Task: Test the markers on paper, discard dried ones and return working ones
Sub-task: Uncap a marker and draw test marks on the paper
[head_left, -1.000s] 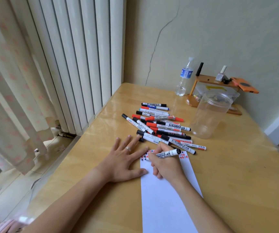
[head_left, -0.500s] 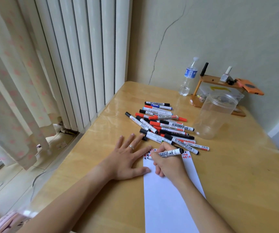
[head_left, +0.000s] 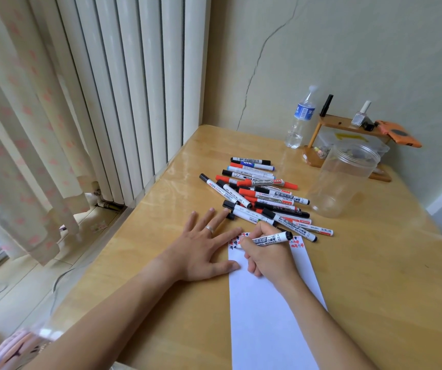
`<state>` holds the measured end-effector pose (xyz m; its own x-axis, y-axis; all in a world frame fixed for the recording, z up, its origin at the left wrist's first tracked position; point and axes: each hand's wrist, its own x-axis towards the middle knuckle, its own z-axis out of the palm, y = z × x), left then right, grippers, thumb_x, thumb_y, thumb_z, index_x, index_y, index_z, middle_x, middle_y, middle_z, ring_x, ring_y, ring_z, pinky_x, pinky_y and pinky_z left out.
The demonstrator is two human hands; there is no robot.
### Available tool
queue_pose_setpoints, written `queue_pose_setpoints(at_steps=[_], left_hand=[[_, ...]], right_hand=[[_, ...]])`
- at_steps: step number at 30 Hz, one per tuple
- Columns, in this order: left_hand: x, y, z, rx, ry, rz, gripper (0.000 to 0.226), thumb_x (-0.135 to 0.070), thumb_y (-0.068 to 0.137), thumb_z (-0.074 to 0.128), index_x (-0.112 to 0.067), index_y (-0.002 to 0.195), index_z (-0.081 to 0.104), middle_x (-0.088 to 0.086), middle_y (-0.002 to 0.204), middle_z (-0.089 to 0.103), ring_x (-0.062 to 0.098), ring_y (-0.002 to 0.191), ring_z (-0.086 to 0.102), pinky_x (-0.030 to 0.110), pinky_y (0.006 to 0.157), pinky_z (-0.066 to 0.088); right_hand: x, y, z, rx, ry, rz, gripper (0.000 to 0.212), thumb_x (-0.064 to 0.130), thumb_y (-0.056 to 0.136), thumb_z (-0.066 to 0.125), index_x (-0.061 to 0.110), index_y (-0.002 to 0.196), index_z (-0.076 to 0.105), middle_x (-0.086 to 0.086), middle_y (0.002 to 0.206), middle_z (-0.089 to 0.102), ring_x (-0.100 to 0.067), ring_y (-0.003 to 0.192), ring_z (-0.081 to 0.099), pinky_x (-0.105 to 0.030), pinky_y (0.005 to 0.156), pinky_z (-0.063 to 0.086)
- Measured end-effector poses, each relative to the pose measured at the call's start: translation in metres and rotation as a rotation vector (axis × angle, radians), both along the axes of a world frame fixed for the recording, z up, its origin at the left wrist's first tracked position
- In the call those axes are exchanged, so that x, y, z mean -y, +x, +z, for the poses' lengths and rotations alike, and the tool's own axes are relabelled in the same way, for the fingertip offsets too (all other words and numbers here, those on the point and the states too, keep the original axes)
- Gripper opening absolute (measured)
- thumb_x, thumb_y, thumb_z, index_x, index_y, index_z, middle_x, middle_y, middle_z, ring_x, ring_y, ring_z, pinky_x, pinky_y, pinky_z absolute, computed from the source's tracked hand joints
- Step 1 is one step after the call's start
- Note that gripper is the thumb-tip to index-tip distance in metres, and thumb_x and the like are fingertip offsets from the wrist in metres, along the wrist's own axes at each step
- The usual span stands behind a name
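- Surface [head_left: 374,276]: glossy, honey-coloured wood w/ visible grain; set in a corner between white vertical blinds [head_left: 124,89] and a pale green wall w/ a long crack.
- Paper [head_left: 268,316]: smooth white rectangular sheet, lying flat on the surface; red and black test scribbles along its far edge, on both sides of the right hand.
- Marker pile [head_left: 262,196]: slim cylindrical whiteboard markers, white printed barrels w/ black, red or blue caps, heaped loosely just beyond the paper's far edge.
- Jar [head_left: 340,180]: clear plastic, cylindrical, wide open mouth, upright to the right of the pile, apart from it.
- Behind: clear water bottle [head_left: 300,118] w/ blue label; small wooden shelf [head_left: 348,124] w/ a nail-polish bottle and an orange item on top.
- Right hand [head_left: 265,255]: fingers clenched around the marker [head_left: 268,239], writing grip; barrel lies nearly horizontal across the fingers, black end sticking out to the right past the knuckles, tip end at the left over the paper's top-left scribbles. Tip contact w/ paper: cannot tell.
- Left hand [head_left: 204,247]: released, fingers straight and spread, palm down; thumb and index tip rest on the paper's left edge, other fingers on bare surface; silver ring on one finger; middle fingertip right by the nearest pile marker.
- Vs. 0.5 s ago: both hands, marker and pile in approx. the same places; only the view shifted slightly.
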<state>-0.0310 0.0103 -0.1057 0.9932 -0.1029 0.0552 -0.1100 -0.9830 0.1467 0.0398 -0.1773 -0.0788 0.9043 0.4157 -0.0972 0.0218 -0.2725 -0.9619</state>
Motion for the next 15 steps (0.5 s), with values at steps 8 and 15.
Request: queue_pose_setpoints(at_steps=[8, 15], left_hand=[[0.0000, 0.0007, -0.0001, -0.008, -0.004, 0.005, 0.080, -0.088, 0.086, 0.021, -0.056, 0.157, -0.001, -0.008, 0.168, -0.023, 0.023, 0.156, -0.020, 0.058, 0.123, -0.008], [0.0000, 0.0006, 0.0000, -0.002, -0.014, 0.007, 0.082, -0.088, 0.085, 0.019, -0.054, 0.157, 0.002, -0.008, 0.169, -0.020, 0.023, 0.156, -0.019, 0.059, 0.123, -0.006]], right_hand=[[0.0010, 0.0008, 0.0000, 0.004, -0.001, -0.013, 0.026, 0.010, 0.093, 0.069, 0.000, 0.087, 0.045, -0.014, 0.056, 0.055, -0.022, 0.038, 0.047, -0.023, 0.040, 0.032], [0.0006, 0.0005, -0.0003, 0.008, -0.009, 0.013, 0.024, 0.010, 0.093, 0.069, 0.001, 0.087, 0.047, -0.013, 0.058, 0.056, -0.023, 0.041, 0.048, -0.023, 0.041, 0.032]])
